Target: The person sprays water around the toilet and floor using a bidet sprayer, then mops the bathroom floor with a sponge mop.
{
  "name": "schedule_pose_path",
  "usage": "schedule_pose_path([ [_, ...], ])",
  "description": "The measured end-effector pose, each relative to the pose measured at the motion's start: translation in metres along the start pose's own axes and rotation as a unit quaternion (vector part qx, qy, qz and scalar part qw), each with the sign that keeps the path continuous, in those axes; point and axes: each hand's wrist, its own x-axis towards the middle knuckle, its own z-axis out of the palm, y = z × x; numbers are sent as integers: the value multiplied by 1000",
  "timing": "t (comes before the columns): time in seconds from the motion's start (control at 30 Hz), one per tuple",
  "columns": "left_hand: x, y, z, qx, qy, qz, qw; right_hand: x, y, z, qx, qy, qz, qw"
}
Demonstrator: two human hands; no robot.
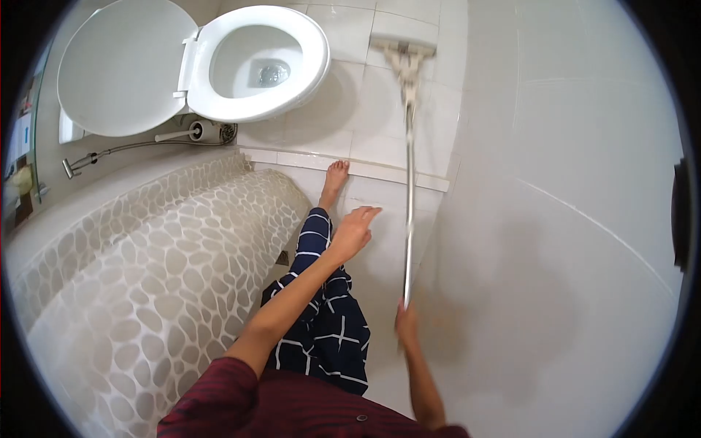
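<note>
My right hand point(407, 321) is closed around the metal handle of a mop point(410, 204), near the handle's lower end in view. The handle runs up and away from me. Its pale, slightly blurred head point(404, 52) rests on the white floor tiles to the right of the toilet. My left hand point(354, 232) hovers in front of my legs, holding nothing, with its index finger stretched out and the others partly bent. It is apart from the mop handle.
A white toilet point(315, 95) with its lid raised stands at upper left. A toilet brush point(196, 132) and a spray hose point(124, 148) are beside it. A low ledge point(372, 172) crosses the floor by my bare foot. A pebble-patterned curtain point(168, 255) hangs left; a wall point(569, 146) bounds the right.
</note>
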Motion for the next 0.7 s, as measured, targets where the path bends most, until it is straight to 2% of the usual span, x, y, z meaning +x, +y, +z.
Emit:
schedule_pose_path([
  [0.03, -5, 6, 18, 53, -6, 52, 997, -57, 38, 8, -18, -9, 12, 1000],
  [0.07, -9, 7, 35, 106, -12, 103, 989, -114, 48, 5, -91, -19, 65, 994],
  [0.17, -43, 5, 91, 173, -6, 287, 942, -243, 69, 4, -142, -76, 178, 971],
  [0.2, -54, 5, 109, 183, -134, 301, 926, -272, 66, 5, -157, -66, 217, 961],
  [0.23, -66, 6, 126, 190, -260, 311, 894, -296, 75, 4, -106, -77, 231, 964],
  [0.27, -72, 9, 136, 197, -382, 317, 845, -312, 84, 11, -83, -65, 240, 965],
  [0.37, -65, 21, 139, 252, -430, 412, 763, -331, 110, 44, -17, -33, 254, 966],
  [0.43, -30, 22, 132, 276, -308, 422, 807, -315, 102, 48, 26, -12, 257, 966],
  [0.47, -11, 22, 127, 283, -250, 423, 823, -294, 93, 42, -28, 3, 215, 976],
  [0.5, 29, 23, 120, 292, -186, 400, 848, -247, 58, 20, -82, 19, 169, 982],
  [0.53, 75, 39, 94, 243, -174, 351, 887, -198, 58, 14, -43, 125, 19, 991],
  [0.57, 114, 53, 70, 194, -25, 321, 927, -137, 25, -12, -26, 158, -27, 987],
  [0.6, 147, 78, 31, 198, 35, 268, 942, -67, 7, -34, 17, 174, -90, 980],
  [0.63, 171, 99, -3, 203, 98, 215, 950, -4, -37, -69, 12, 156, -62, 986],
  [0.7, 188, 109, -35, 115, 121, 171, 971, 135, -101, -122, -44, 253, -160, 953],
])
